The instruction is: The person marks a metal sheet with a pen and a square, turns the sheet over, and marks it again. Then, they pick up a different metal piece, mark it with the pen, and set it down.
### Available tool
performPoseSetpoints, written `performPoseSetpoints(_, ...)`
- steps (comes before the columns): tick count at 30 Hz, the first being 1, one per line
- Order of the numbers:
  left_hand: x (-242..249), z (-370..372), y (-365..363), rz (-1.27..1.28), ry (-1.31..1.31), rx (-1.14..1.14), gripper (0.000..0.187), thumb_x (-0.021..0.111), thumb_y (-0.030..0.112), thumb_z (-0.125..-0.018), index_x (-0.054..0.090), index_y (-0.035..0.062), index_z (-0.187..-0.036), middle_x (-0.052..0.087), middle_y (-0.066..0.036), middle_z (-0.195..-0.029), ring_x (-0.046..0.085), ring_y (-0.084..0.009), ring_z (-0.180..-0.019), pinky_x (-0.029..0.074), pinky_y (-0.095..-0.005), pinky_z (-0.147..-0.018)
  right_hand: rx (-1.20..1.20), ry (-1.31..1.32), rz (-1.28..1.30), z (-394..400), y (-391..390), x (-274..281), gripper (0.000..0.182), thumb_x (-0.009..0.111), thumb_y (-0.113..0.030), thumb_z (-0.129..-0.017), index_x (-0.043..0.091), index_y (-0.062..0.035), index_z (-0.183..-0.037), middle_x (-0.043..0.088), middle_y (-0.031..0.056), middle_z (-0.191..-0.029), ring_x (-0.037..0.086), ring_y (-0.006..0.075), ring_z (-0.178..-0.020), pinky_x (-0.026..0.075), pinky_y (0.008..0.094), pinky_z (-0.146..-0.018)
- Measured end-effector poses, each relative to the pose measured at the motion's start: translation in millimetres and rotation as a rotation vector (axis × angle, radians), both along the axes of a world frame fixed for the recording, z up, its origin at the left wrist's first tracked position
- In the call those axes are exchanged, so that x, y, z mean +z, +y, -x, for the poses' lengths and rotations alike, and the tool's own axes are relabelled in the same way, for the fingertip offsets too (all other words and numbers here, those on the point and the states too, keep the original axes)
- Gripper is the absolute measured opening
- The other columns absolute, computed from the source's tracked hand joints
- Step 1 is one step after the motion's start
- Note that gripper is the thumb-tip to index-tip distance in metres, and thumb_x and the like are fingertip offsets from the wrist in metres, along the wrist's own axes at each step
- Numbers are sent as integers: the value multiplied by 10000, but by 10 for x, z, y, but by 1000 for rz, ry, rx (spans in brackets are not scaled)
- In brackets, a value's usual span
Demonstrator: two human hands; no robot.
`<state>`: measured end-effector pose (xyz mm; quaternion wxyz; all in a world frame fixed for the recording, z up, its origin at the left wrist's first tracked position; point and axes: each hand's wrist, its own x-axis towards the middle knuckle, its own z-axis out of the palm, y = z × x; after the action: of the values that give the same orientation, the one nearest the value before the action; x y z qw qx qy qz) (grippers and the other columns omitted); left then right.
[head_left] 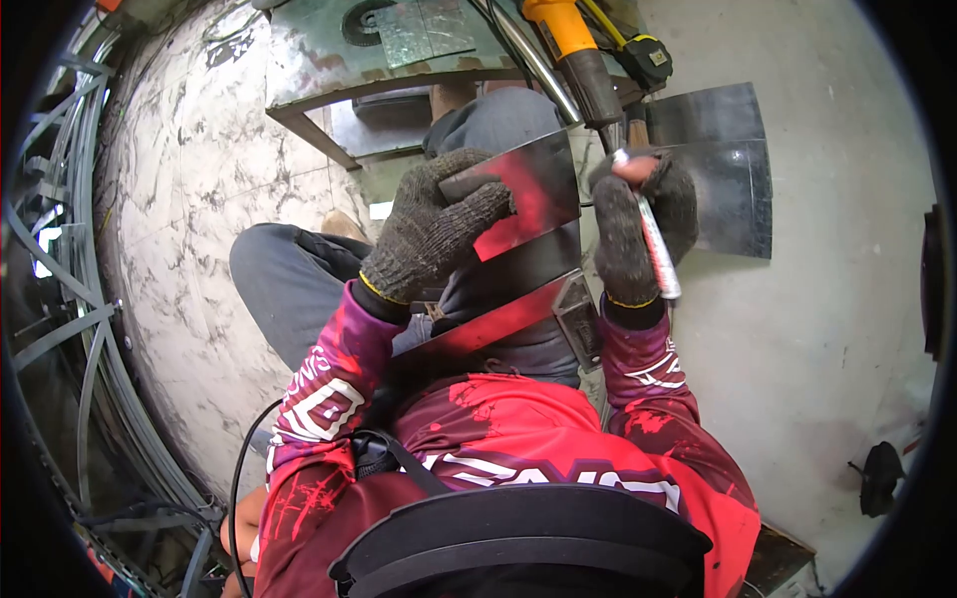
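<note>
My left hand point(431, 227), in a dark knitted glove, is closed on the edge of a shiny sheet metal plate point(546, 184). The plate is tilted over my lap and reflects red from my shirt. Slim and white with red print, a marker pen point(655, 244) is held in my gloved right hand point(620, 234), just right of the plate. A bare fingertip shows at the top of that glove. Across my thighs lies another shiny metal strip point(498, 321), with a dark metal end piece point(578, 321) at its right.
Ahead stands a metal bench point(309, 65) with a dark disc point(361, 22), an orange-handled power tool point(564, 35) and a tape measure point(648, 62). Dark metal sheets point(716, 174) lie to the right. Long metal bars point(92, 289) line the left side.
</note>
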<state>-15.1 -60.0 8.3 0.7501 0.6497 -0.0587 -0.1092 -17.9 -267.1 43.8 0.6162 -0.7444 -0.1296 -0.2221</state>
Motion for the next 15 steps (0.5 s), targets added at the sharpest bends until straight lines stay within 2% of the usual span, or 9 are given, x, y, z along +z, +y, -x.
performPoseSetpoints(2,3,-25,13,-75,-3,-16,293,729,123,-865,666,-14,-1115,696,-46,-919,647,-105,-819,533,-262,-763,111,-92,138,21,-9,-1,229,703,-66,-860,597,18,-1045,634,132,-863,628,186,-736,504,286,-645)
performPoseSetpoints(3,72,-42,24,-65,6,-48,326,736,144,-863,662,-15,-1138,700,-57,-941,650,-116,-848,533,-270,-786,244,15,63,15,-45,-21,240,722,-70,-845,593,11,-1030,641,138,-867,629,189,-714,507,302,-639)
performPoseSetpoints(4,89,-48,26,-61,10,-46,326,736,144,-863,662,-15,-1138,700,-57,-941,650,-116,-848,533,-270,-786,232,-11,135,8,-32,-50,286,727,-89,-803,673,-17,-1075,674,116,-939,663,245,-820,529,341,-732)
performPoseSetpoints(6,93,-71,37,-146,61,-35,345,744,164,-858,662,1,-1151,697,-80,-981,650,-136,-900,531,-291,-811,237,-122,305,-113,36,-22,323,763,-82,-761,661,-35,-1064,660,102,-898,662,242,-784,530,339,-713)
performPoseSetpoints(7,68,-94,42,-143,63,-30,345,744,164,-858,662,1,-1151,697,-80,-981,650,-136,-900,531,-291,-811,243,-121,307,-143,70,-20,323,763,-82,-761,661,-35,-1064,660,102,-898,662,242,-784,530,339,-713)
performPoseSetpoints(9,32,-157,54,-335,-166,-18,363,706,240,-860,660,-22,-1107,695,-154,-991,679,-204,-871,535,-327,-776,132,-207,390,-192,125,-34,345,782,-59,-738,643,-49,-1053,639,92,-854,657,236,-741,533,335,-690)
performPoseSetpoints(13,147,-143,48,-339,-92,-33,383,702,255,-859,656,-24,-1118,675,-188,-1040,674,-255,-935,526,-353,-813,127,-226,415,-218,109,-70,339,785,-41,-736,631,-46,-1037,627,77,-834,647,217,-705,534,330,-661)
performPoseSetpoints(15,87,-146,60,-472,-300,-43,387,699,262,-860,659,-17,-1126,673,-193,-1037,675,-257,-934,525,-358,-814,182,-120,357,-178,57,-125,260,757,-21,-767,632,-51,-993,675,122,-916,673,245,-802,544,352,-720)
